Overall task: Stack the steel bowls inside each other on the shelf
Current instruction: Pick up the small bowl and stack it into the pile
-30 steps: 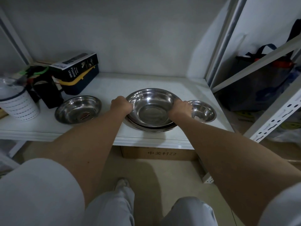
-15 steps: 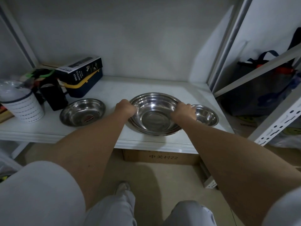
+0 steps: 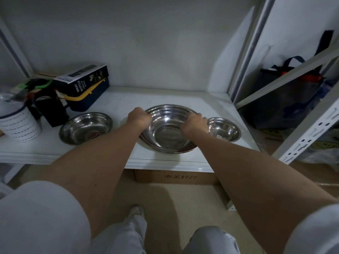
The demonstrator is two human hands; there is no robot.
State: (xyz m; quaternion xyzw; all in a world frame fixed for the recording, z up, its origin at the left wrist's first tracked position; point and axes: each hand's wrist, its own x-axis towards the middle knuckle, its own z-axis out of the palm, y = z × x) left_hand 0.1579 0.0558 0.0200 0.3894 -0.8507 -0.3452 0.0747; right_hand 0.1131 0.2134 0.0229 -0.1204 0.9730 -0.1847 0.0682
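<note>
While left hand (image 3: 139,117) and right hand (image 3: 194,123) gripped large bowl (image 3: 167,131) rim, best approach seemed level lowering, centred, clear of small bowl (image 3: 224,129).

Three bowls (image 3: 167,132) are seen in shiny silver steel on a white shelf (image 3: 117,105). A white cup (image 3: 19,123) is banded with dashed dark-blue lines. A navy box (image 3: 88,97) is trimmed with yellow, and a black-and-white carton (image 3: 82,77) is lettered white.

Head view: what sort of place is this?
Likely a storeroom: a white metal rack shelf with slotted uprights, a cardboard box on the floor beneath, and bags piled beside it.
</note>
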